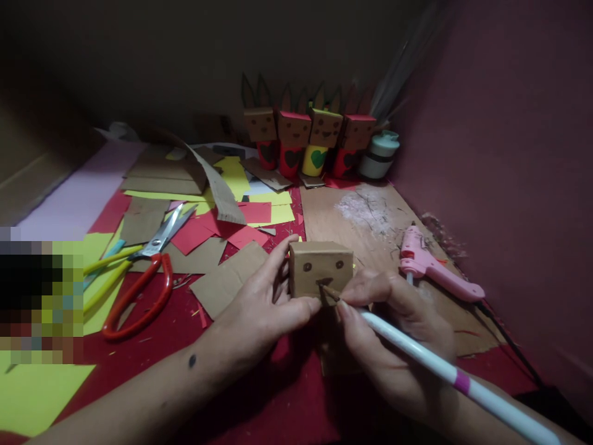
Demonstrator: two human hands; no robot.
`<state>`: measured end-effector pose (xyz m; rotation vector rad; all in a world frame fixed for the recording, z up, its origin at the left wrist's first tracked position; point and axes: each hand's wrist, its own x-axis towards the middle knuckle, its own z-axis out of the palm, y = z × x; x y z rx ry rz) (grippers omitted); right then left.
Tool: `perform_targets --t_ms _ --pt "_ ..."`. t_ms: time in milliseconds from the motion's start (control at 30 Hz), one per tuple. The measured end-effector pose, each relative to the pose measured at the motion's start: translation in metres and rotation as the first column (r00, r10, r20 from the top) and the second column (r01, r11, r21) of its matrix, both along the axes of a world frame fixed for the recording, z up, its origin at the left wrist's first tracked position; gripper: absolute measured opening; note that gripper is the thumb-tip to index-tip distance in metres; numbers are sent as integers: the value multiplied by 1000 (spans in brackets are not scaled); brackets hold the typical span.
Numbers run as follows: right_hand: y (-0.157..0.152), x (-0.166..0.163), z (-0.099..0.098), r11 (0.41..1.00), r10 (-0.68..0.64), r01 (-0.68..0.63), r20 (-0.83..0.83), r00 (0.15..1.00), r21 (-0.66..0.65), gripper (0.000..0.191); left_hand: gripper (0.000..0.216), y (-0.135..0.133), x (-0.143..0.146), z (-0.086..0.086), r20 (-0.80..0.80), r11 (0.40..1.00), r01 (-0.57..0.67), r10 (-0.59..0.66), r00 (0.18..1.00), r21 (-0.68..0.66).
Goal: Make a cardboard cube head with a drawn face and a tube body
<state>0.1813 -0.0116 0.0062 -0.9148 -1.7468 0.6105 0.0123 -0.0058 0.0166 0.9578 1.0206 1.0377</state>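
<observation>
Nearest to me, my right hand [393, 327] is closed around a white marker [430, 358] with a pink band, thumb and fingers pinching it low on the barrel. Its dark tip touches the front of the small cardboard box [319, 266]. My left hand [264, 303] grips that box from the left, thumb on the near lower edge and fingers curled round its side, bracing it against the red table cover [152, 346]. The box stands just in front of me, between both hands. Two dot eyes are already on its face, and the tip sits on a dark mark below them, so I judge I am in the middle of drawing the mouth. Finishing that line calls for a short, light stroke while the left hand pins the box firmly. Just beyond on the left lie red-handled scissors [148, 278] among paper scraps [241, 210]. On the right a pink glue gun [435, 269] rests on a wooden board [370, 216]. Farthest back, a row of finished figures [308, 139] with faces and hearts stands against the wall, with a white jar [380, 154] beside them.
</observation>
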Motion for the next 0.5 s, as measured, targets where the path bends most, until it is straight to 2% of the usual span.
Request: perform_targets --t_ms 500 --pt "1 -4 0 1000 -18 18 -17 1000 12 18 80 0 -1 1 -34 1000 -10 10 999 5"
